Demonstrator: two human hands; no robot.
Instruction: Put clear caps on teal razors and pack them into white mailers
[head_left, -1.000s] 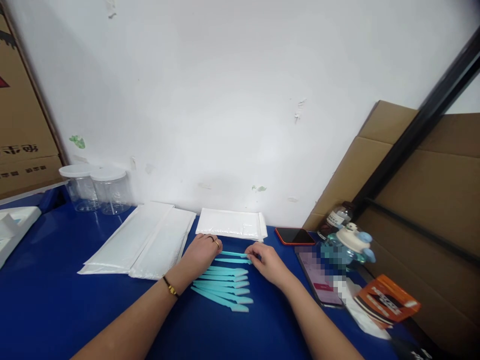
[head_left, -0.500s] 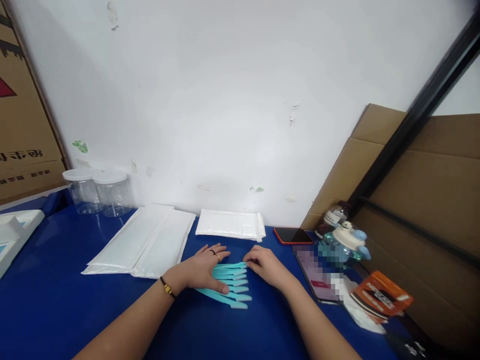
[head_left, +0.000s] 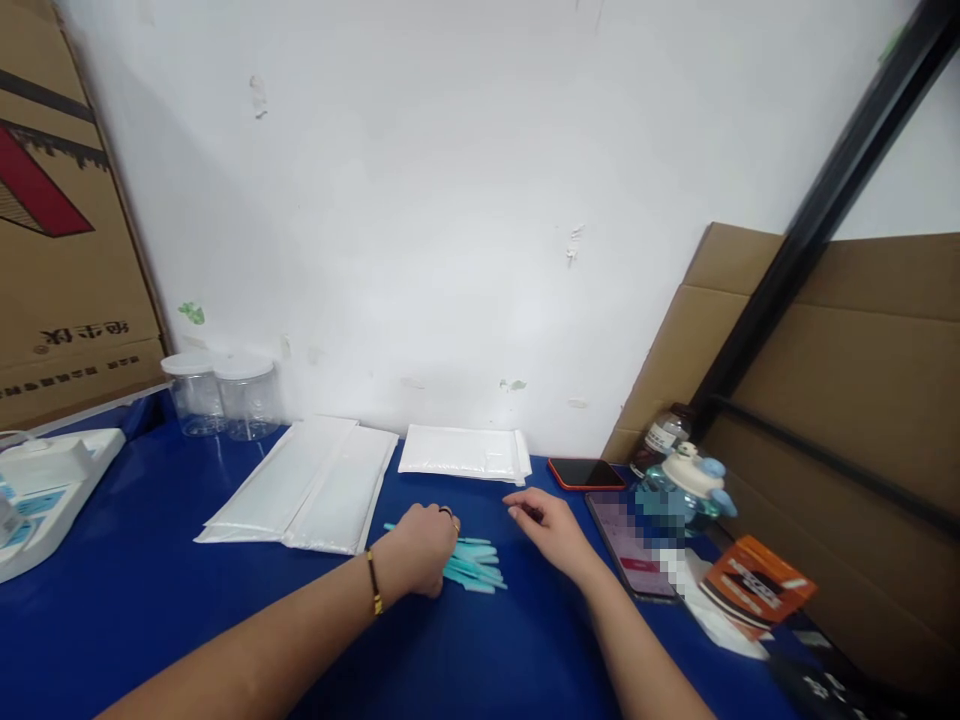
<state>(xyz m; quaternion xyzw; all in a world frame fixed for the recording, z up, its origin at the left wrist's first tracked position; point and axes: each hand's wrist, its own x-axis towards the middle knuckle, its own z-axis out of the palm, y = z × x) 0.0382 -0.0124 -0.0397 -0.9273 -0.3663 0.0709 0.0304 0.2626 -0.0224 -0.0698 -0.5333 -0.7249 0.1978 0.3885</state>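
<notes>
Several turquoise eyebrow razors [head_left: 474, 567] lie bunched on the blue table, their pale blade ends pointing right. My left hand [head_left: 427, 545] is closed over their handles, its fingers curled down around the bunch. One handle end sticks out to the left behind the knuckles. To the right of the razors, my right hand [head_left: 551, 525] is held apart from them. Its fingers are slightly bent and spread, with nothing in them.
White padded mailers [head_left: 337, 490] lie to the left, and another white mailer [head_left: 461, 453] lies by the wall. Clear jars [head_left: 247, 405] and a power strip [head_left: 60, 490] are at left. Phones [head_left: 586, 473], a teal bottle [head_left: 686, 490] and an orange pouch [head_left: 757, 585] stand or lie at right.
My left hand has gone from lying spread over fanned-out razors to closing around their handles, drawing them together. My right hand has let go of the top razor and moved slightly right.
</notes>
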